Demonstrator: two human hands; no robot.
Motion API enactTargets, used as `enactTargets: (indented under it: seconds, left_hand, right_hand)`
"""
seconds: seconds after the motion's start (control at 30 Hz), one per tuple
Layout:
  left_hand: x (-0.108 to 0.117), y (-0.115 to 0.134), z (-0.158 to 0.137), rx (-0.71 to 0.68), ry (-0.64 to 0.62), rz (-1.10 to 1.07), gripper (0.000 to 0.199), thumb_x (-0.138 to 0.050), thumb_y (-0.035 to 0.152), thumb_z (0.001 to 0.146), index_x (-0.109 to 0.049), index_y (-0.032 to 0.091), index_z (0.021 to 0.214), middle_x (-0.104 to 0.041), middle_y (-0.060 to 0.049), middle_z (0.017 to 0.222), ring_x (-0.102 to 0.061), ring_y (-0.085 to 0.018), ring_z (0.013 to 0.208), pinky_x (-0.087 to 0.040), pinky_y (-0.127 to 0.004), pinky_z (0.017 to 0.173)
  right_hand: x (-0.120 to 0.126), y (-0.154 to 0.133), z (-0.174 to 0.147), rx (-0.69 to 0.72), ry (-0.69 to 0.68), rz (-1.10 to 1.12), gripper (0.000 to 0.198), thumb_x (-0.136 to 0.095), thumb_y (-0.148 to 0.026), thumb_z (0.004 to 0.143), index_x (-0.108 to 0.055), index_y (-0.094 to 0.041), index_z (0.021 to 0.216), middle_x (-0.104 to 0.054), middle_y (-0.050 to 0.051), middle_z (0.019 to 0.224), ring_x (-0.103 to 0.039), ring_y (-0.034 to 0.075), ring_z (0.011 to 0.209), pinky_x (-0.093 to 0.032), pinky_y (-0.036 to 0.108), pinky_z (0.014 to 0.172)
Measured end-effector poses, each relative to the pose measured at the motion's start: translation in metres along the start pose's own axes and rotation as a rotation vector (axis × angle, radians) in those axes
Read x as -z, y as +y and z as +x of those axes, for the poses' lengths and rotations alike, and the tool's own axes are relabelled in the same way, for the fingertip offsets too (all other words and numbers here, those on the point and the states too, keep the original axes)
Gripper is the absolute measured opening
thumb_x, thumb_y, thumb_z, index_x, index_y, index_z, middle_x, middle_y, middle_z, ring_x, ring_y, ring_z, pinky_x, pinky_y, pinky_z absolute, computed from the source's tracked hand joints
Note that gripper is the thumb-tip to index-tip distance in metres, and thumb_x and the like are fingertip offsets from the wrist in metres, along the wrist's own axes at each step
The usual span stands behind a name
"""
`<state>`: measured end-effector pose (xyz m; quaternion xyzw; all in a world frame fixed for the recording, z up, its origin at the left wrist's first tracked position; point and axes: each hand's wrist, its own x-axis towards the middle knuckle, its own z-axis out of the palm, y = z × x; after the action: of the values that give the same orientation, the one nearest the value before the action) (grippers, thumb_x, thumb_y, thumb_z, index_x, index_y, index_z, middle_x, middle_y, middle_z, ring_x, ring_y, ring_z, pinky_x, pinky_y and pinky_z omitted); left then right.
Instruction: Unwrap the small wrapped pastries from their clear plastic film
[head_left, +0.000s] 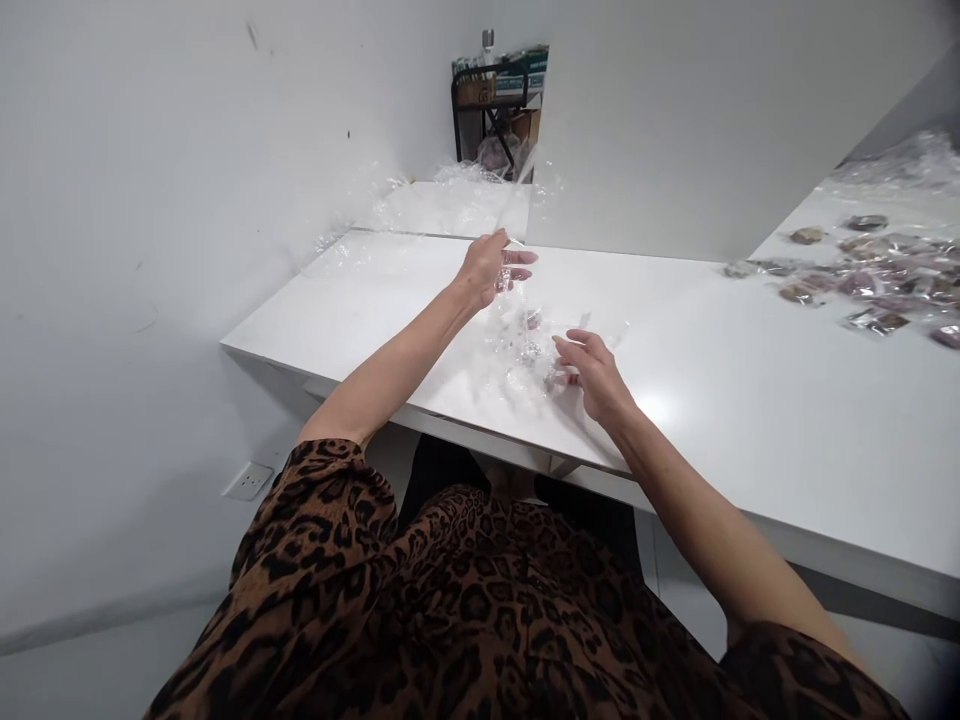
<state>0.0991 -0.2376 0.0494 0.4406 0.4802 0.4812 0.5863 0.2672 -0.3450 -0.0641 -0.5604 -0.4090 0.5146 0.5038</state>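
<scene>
My left hand (491,268) is raised above the white table (750,400) and pinches a clear plastic wrapper (517,215) that stretches up and away from it. My right hand (592,372) rests low on the table, fingers apart, touching a crumpled pile of clear wrappers (517,350) with a few small dark pieces in it. The pile lies between the two hands.
Several wrapped brownish and purple pieces (877,285) lie at the table's right end. More clear plastic (420,200) covers the far left part of the table by the wall. A black shelf with boxes (499,100) stands behind. A wall socket (247,481) sits low on the left.
</scene>
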Motion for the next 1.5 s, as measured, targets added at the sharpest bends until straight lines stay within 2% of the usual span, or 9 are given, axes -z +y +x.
enactTargets:
  seconds: [0.23,0.37,0.5,0.7,0.87,1.0,1.17,1.33,1.5]
  left_hand:
    - [0.008,0.034,0.008,-0.087,0.048,-0.065,0.048,-0.041,0.066,0.104,-0.053,0.02,0.106,-0.073,-0.008,0.099,-0.062,-0.01,0.061,-0.037,-0.019,0.052]
    - [-0.007,0.058,0.003,-0.149,0.012,0.022,0.061,-0.029,0.073,0.104,-0.055,0.018,0.102,-0.071,-0.008,0.094,-0.056,-0.007,0.058,-0.035,-0.02,0.054]
    - [-0.028,0.073,-0.007,-0.15,-0.041,0.048,0.065,-0.015,0.064,0.109,-0.056,0.014,0.1,-0.069,-0.005,0.091,-0.039,-0.002,0.049,-0.025,-0.019,0.052]
    - [-0.044,0.087,-0.013,-0.175,-0.163,-0.038,0.066,-0.015,0.067,0.106,-0.056,0.017,0.092,-0.071,-0.006,0.093,-0.031,-0.004,0.047,-0.021,-0.02,0.041]
    - [-0.044,0.105,-0.023,-0.205,-0.238,-0.042,0.067,-0.009,0.057,0.111,-0.06,0.013,0.118,-0.073,-0.005,0.095,-0.025,-0.001,0.041,-0.018,-0.017,0.04]
    - [-0.037,0.116,-0.037,-0.241,-0.263,-0.078,0.065,-0.004,0.047,0.114,-0.049,0.013,0.147,-0.073,-0.002,0.098,-0.027,0.001,0.04,-0.015,-0.014,0.042]
    - [-0.003,0.122,-0.045,-0.313,-0.215,-0.248,0.064,-0.005,0.046,0.114,-0.038,0.02,0.161,-0.076,0.001,0.109,-0.024,0.0,0.043,-0.017,-0.013,0.042]
    - [0.064,0.118,-0.042,-0.419,-0.086,-0.431,0.06,-0.007,0.045,0.115,-0.031,0.024,0.165,-0.078,0.005,0.104,-0.022,-0.004,0.043,-0.022,-0.013,0.037]
    - [0.143,0.07,-0.035,-0.432,0.275,-0.605,0.056,-0.018,0.056,0.111,-0.05,0.039,0.154,-0.078,0.005,0.113,-0.063,-0.013,0.066,-0.038,-0.022,0.038]
  right_hand:
    - [0.019,0.013,-0.003,0.08,-0.012,-0.01,0.062,-0.08,-0.052,0.064,-0.057,-0.027,0.116,-0.059,0.007,0.125,-0.061,0.021,0.098,-0.052,0.034,0.075]
    - [0.023,0.01,-0.005,0.023,-0.022,0.098,0.049,-0.08,-0.044,0.067,-0.06,-0.026,0.108,-0.061,0.005,0.114,-0.062,0.019,0.094,-0.053,0.034,0.078]
    - [0.02,-0.001,0.003,-0.078,-0.053,0.201,0.04,-0.081,-0.037,0.071,-0.061,-0.026,0.103,-0.062,0.005,0.102,-0.063,0.019,0.09,-0.056,0.035,0.081]
    - [0.019,-0.006,0.011,-0.158,-0.029,0.272,0.029,-0.08,-0.025,0.075,-0.062,-0.024,0.098,-0.062,0.006,0.099,-0.061,0.017,0.083,-0.059,0.037,0.081]
    - [0.02,-0.007,0.011,-0.171,-0.037,0.293,0.027,-0.077,-0.021,0.077,-0.062,-0.023,0.099,-0.061,0.005,0.1,-0.061,0.016,0.084,-0.059,0.036,0.086]
    - [0.021,-0.004,0.012,-0.145,-0.051,0.267,0.031,-0.076,-0.021,0.075,-0.06,-0.022,0.102,-0.06,0.004,0.1,-0.06,0.015,0.085,-0.057,0.035,0.089]
    - [0.021,0.0,0.016,-0.041,-0.07,0.091,0.039,-0.075,-0.031,0.076,-0.058,-0.024,0.11,-0.058,0.007,0.118,-0.06,0.019,0.1,-0.055,0.038,0.09]
    - [0.017,-0.002,0.041,0.259,-0.085,-0.398,0.055,-0.074,-0.05,0.08,-0.059,-0.021,0.125,-0.056,0.015,0.142,-0.053,0.035,0.126,-0.045,0.053,0.107]
    - [0.01,-0.008,0.074,0.315,-0.178,-0.732,0.053,-0.078,-0.036,0.079,-0.065,-0.021,0.128,-0.063,0.017,0.133,-0.041,0.045,0.137,-0.031,0.063,0.116]
